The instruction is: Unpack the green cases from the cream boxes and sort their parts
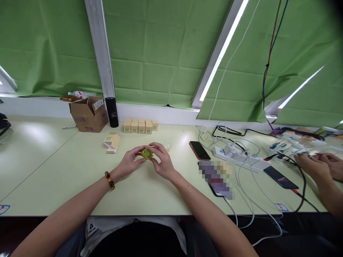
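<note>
Between my two hands, just above the table, is a small yellow-green case (147,154) with a hollow in its top. My left hand (131,159) grips its left side with thumb and fingers. From the right, my right hand (162,161) has its fingertips on the same case. Just beyond my right hand lies a small clear plastic piece (167,146), partly hard to make out. An opened cardboard box (112,142) rests to the left, its flaps spread. Farther back stands a row of several small closed cardboard boxes (138,126).
A large carton (89,116) and a black bottle (112,112) stand at the back left. To the right are a phone (199,150), a power strip (241,159), another phone (281,177) and tangled cables. Another person's hands (318,164) work at the far right.
</note>
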A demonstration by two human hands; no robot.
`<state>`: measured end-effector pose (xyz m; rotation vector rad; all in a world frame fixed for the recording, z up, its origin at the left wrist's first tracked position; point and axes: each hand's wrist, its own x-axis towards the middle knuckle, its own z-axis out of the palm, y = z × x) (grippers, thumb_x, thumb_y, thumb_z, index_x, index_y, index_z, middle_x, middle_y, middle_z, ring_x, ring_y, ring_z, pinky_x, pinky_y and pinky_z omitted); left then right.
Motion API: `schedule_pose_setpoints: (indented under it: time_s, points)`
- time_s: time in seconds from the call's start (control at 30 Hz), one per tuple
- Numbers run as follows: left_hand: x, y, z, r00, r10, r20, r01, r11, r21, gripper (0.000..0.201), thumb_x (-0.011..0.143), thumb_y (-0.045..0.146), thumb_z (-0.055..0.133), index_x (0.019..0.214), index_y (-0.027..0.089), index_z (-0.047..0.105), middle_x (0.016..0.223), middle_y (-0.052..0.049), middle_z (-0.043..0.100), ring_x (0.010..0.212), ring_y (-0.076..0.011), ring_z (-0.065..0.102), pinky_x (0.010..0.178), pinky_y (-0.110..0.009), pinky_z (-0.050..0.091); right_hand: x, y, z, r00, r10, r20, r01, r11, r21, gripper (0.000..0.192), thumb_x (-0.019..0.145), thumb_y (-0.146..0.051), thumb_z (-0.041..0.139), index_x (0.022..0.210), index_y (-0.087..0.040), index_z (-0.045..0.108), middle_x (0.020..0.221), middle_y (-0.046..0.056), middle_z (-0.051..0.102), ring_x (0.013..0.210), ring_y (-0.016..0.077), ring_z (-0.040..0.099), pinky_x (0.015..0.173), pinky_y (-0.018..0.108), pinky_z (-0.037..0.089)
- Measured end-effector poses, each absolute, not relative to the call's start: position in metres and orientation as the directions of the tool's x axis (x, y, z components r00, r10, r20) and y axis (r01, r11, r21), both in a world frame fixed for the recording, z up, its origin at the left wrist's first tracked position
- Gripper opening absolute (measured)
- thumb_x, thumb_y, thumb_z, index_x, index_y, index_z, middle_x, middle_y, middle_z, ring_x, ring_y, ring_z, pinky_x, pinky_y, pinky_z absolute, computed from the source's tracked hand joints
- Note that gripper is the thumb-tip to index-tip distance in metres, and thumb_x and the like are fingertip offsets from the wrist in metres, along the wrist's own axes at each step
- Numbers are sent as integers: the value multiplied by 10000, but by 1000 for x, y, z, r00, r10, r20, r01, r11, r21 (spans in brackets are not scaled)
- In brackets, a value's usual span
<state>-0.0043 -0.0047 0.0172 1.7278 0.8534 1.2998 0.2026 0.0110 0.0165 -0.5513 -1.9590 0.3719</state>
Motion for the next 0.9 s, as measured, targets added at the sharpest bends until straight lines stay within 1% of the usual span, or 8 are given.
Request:
schedule_pose_setpoints:
  time_s: [0.07,0.17,0.33,0.43,0.57,0.7,0.8,0.9]
  points:
    - [-3,-6,17,215,872,440,51,-460,886,501,838,276,824,1319,222,690,1363,-133,713,1248,-280,679,1092,-468,550,201,10,17,-339,537,773,175,843,-509,581,932,-60,559,1447,-328,585,1380,120,577,1232,262,650,1007,477,631]
    - [-3,-6,16,169,881,441,86,-459,884,470,806,252,836,1248,210,681,1302,-128,719,1207,-271,685,1091,-469,544,199,9,16,-283,564,776,138,825,-549,440,948,-102,576,1340,-294,633,1329,124,601,1242,265,642,998,468,646]
    - [-4,-6,13,143,885,443,131,-461,878,482,798,231,824,1254,212,671,1317,-122,702,1236,-270,664,1111,-466,529,198,9,15,-259,551,793,217,834,-508,254,984,-127,552,1148,-265,688,1245,120,658,1239,264,652,1024,488,614]
    - [-4,-7,14,143,885,443,114,-460,881,509,789,245,838,1269,204,674,1310,-129,712,1224,-274,675,1113,-468,534,198,10,14,-255,551,795,220,833,-507,228,991,-129,548,1082,-265,707,1245,113,661,1172,251,693,1011,479,610]
    - [-4,-8,16,180,882,435,113,-458,882,543,820,271,821,1336,202,666,1356,-139,702,1256,-281,667,1120,-472,530,199,11,13,-257,552,793,184,834,-521,236,1008,-147,543,1080,-271,731,1240,108,657,1085,235,726,956,454,629]
    - [-5,-8,14,170,869,465,186,-492,851,495,834,254,804,1312,214,680,1302,-120,728,1223,-275,676,1099,-463,537,200,11,14,-260,554,791,182,833,-523,256,1025,-177,530,1095,-278,755,1211,107,663,1065,237,715,921,455,632]
    - [-4,-9,14,133,843,522,315,-535,784,464,815,217,802,1263,230,682,1252,-97,735,1157,-267,685,1048,-456,554,201,10,14,-257,551,794,252,831,-496,258,1015,-198,553,1094,-290,781,1190,106,673,1087,257,673,892,468,624]
    - [-3,-13,15,159,798,582,409,-590,697,413,821,168,771,1217,238,677,1216,-84,728,1128,-260,679,1022,-445,554,198,8,13,-261,528,808,379,826,-418,259,970,-178,606,1065,-315,804,1149,98,678,1100,286,602,845,476,605]
